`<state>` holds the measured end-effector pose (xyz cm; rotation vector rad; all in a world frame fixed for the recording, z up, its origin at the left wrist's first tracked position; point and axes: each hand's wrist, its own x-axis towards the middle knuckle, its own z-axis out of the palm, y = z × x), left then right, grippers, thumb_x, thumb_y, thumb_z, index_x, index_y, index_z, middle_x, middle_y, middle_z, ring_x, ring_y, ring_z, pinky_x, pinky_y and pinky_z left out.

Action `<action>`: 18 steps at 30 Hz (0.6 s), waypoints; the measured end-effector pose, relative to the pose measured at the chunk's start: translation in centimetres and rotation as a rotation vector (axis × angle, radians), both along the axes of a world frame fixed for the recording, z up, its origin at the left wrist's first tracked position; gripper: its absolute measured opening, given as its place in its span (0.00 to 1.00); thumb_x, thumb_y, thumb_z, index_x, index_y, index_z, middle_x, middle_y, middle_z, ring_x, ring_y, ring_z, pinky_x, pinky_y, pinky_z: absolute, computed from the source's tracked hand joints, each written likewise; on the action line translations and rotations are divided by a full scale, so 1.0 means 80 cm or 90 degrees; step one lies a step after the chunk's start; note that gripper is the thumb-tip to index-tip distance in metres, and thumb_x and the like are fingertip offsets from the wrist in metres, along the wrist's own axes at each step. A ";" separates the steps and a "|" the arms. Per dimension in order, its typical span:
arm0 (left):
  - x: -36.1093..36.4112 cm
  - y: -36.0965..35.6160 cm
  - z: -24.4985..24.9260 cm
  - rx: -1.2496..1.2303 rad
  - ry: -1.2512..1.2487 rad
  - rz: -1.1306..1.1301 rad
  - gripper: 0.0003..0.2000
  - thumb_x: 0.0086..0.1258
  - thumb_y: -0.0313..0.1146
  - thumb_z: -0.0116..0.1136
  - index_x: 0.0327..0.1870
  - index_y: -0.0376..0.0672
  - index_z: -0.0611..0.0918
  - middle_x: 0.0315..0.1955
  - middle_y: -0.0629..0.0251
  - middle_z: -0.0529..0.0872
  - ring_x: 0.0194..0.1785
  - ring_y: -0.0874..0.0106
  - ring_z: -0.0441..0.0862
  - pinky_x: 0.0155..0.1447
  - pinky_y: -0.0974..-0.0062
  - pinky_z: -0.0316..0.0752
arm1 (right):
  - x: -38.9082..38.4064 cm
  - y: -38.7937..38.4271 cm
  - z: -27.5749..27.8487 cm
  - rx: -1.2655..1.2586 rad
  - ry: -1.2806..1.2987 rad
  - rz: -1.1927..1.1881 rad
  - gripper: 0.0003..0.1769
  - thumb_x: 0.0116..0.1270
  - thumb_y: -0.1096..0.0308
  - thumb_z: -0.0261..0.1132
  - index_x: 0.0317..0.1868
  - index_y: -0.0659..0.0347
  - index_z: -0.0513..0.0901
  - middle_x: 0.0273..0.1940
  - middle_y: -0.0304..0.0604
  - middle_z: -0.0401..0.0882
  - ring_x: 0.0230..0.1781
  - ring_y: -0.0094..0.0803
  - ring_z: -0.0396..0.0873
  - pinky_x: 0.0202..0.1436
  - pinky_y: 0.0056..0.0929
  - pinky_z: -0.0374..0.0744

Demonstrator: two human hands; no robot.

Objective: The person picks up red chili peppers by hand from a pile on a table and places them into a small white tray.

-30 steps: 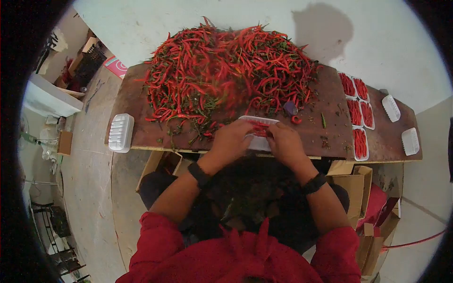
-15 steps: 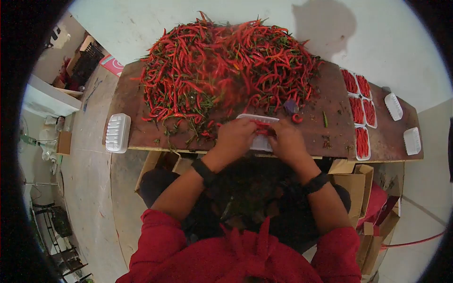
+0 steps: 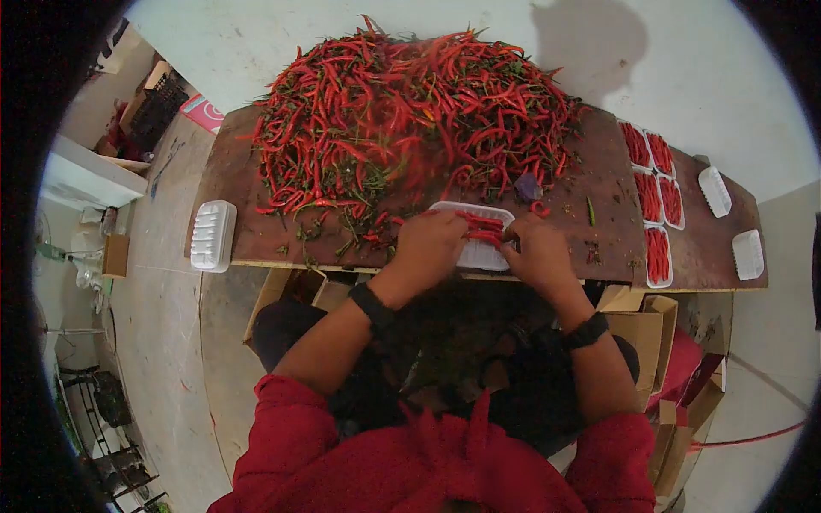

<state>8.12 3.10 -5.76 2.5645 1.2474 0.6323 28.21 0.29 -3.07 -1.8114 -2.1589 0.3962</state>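
A white tray [image 3: 475, 259] lies at the table's front edge with several red chilies [image 3: 484, 231] laid lengthwise in it. My left hand [image 3: 433, 245] is over the tray's left side, its fingers closed at the ends of the chilies; what they grip is mostly hidden. At the tray's right edge is my right hand [image 3: 539, 249], fingers curled in, with nothing clearly visible between them. Behind both hands rises a large heap of red chilies [image 3: 342, 111] with green stems. A small purple object [image 3: 528, 185] lies at the heap's front right.
Several filled chili trays [image 3: 648, 198] stand on the right of the table [image 3: 599, 248]. Beyond them are two white trays [image 3: 714, 191] [image 3: 747, 255]. A stack of white trays [image 3: 214, 237] sits at the left end. Cardboard boxes [image 3: 637, 329] are below the table.
My right hand has moved a little right, off the chilies to the tray's edge, so more of the tray and chilies shows. My left hand stays nearly in place.
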 end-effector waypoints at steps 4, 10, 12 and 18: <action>0.004 0.002 -0.009 0.106 -0.083 0.009 0.05 0.52 0.33 0.60 0.26 0.44 0.77 0.26 0.63 0.78 0.30 0.59 0.79 0.32 0.62 0.74 | -0.008 0.000 0.000 0.082 0.010 0.028 0.09 0.51 0.66 0.68 0.32 0.60 0.81 0.34 0.47 0.77 0.36 0.46 0.77 0.39 0.41 0.75; -0.009 0.003 0.017 0.094 -0.041 0.027 0.04 0.54 0.34 0.57 0.26 0.45 0.78 0.27 0.65 0.77 0.30 0.61 0.79 0.32 0.62 0.75 | -0.008 -0.002 0.011 0.052 -0.011 0.014 0.08 0.51 0.67 0.67 0.31 0.60 0.81 0.33 0.47 0.76 0.36 0.46 0.77 0.39 0.42 0.75; -0.025 0.017 0.020 0.123 -0.042 0.025 0.04 0.55 0.34 0.56 0.26 0.45 0.78 0.28 0.65 0.77 0.30 0.61 0.79 0.31 0.62 0.75 | -0.008 -0.003 0.012 0.058 -0.003 0.013 0.08 0.51 0.67 0.67 0.31 0.60 0.81 0.33 0.47 0.77 0.36 0.46 0.77 0.39 0.42 0.75; -0.070 0.054 0.022 0.156 -0.049 0.221 0.07 0.56 0.33 0.56 0.35 0.45 0.79 0.34 0.62 0.78 0.33 0.58 0.80 0.33 0.63 0.76 | -0.012 -0.009 0.002 0.077 -0.032 0.017 0.08 0.53 0.67 0.66 0.32 0.61 0.80 0.34 0.48 0.78 0.36 0.46 0.78 0.39 0.42 0.75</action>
